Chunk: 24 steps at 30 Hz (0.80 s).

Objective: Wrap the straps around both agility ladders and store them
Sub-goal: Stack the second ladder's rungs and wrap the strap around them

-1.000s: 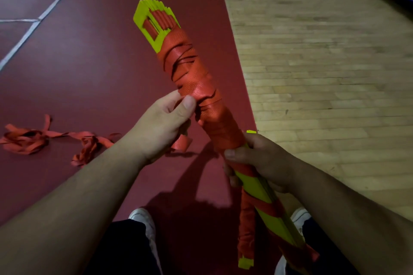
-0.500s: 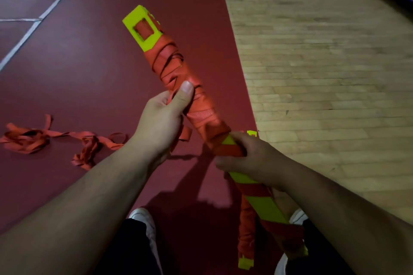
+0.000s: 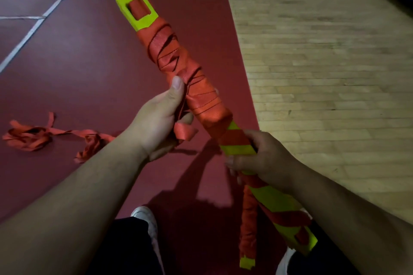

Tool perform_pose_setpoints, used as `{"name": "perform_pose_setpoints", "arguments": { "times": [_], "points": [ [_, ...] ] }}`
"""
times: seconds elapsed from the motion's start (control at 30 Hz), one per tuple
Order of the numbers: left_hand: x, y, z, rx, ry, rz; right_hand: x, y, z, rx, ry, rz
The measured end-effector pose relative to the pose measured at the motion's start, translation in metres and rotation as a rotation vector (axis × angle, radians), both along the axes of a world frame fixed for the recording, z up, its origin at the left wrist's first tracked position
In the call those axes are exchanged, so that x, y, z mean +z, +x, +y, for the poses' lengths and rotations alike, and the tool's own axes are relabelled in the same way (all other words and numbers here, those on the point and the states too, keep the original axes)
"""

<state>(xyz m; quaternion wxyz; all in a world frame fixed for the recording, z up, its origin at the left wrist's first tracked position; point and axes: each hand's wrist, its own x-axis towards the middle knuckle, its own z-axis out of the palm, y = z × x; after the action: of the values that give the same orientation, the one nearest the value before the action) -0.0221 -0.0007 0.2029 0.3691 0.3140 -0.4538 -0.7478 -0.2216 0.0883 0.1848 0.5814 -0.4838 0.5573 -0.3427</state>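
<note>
The bundled agility ladder (image 3: 202, 94), mostly wound in orange, slants between both hands. The right hand (image 3: 266, 158) grips its lower part. The left hand (image 3: 156, 123), beside the wrapping, pinches the strap (image 3: 185, 135); its slack trails left.

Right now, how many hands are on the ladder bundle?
2. The left hand grips the strap-wrapped middle of the ladder bundle; the right hand grips it just below. Neither is hidden.
</note>
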Motion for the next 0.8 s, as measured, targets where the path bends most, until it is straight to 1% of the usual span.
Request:
{"name": "perform_pose_setpoints", "arguments": {
  "times": [0.13, 0.23, 0.3, 0.37, 0.43, 0.53, 0.6, 0.63, 0.7, 0.8],
  "points": [
    [0.001, 0.003, 0.001, -0.14, 0.02, 0.053, 0.001, -0.007, 0.0, 0.138, 0.142, -0.182],
    [-0.002, 0.005, 0.0, -0.106, -0.05, 0.002, 0.004, -0.01, 0.001, 0.182, 0.219, -0.301],
    [-0.007, 0.008, -0.002, -0.045, -0.097, -0.062, 0.004, -0.01, 0.001, 0.19, 0.242, -0.314],
    [-0.008, 0.006, 0.0, 0.023, -0.125, -0.122, 0.004, -0.009, -0.002, 0.209, 0.246, -0.235],
    [-0.005, 0.0, 0.004, 0.112, -0.112, -0.121, 0.002, -0.007, -0.004, 0.202, 0.186, -0.082],
    [0.0, -0.007, 0.005, 0.222, -0.056, -0.105, -0.002, -0.004, -0.007, 0.166, 0.05, 0.248],
    [0.001, -0.006, 0.004, 0.218, -0.054, -0.188, -0.008, 0.0, -0.006, 0.13, -0.031, 0.508],
    [-0.001, -0.004, 0.002, 0.186, -0.069, -0.255, -0.011, 0.0, -0.006, 0.082, -0.078, 0.596],
    [0.001, 0.0, 0.002, 0.099, -0.094, -0.354, -0.015, -0.003, -0.006, -0.046, -0.153, 0.666],
    [0.004, 0.004, 0.001, 0.044, -0.148, -0.426, -0.015, -0.012, -0.007, -0.145, -0.161, 0.671]
  ]
}}
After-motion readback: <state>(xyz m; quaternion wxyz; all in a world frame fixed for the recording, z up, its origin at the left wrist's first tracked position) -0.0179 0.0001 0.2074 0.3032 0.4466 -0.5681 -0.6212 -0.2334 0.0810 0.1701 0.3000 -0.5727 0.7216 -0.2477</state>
